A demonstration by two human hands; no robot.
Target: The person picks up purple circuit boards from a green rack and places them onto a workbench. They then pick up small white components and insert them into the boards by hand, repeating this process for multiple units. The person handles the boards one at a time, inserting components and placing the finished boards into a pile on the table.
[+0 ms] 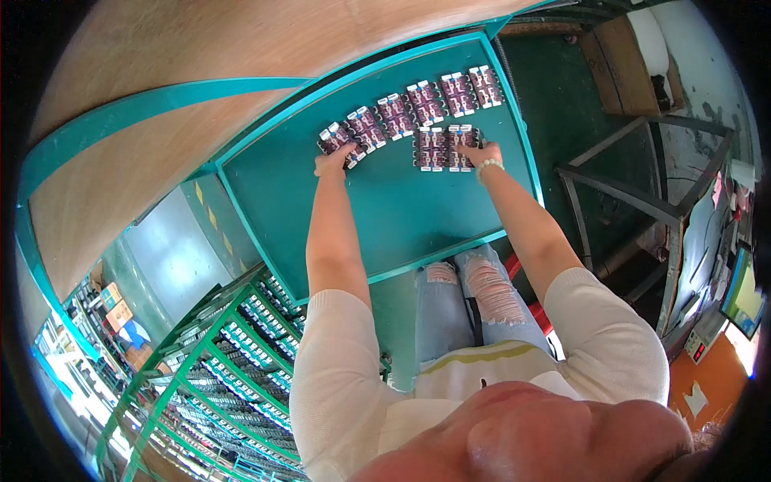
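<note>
Several purple-and-white rectangular blocks, which look like electrical parts, form a curved row on the teal tabletop (385, 213). At the row's left end, my left hand (333, 161) is closed around the lower edge of the leftmost block (333, 137). Nearer to me, a pair of similar blocks lies side by side below the row. My right hand (484, 153), with a beaded bracelet (489, 164) at its wrist, grips the right block (460, 149) of that pair from its right side. The left block (430, 149) of the pair rests beside it, untouched. Some fingertips are hidden by the blocks.
A raised teal rim (526, 165) borders the table. Green racks (241, 353) filled with small parts stand at the lower left. To the right are a dark metal frame (622, 181) and a cardboard box (614, 68). A wooden panel (201, 48) spans the upper left.
</note>
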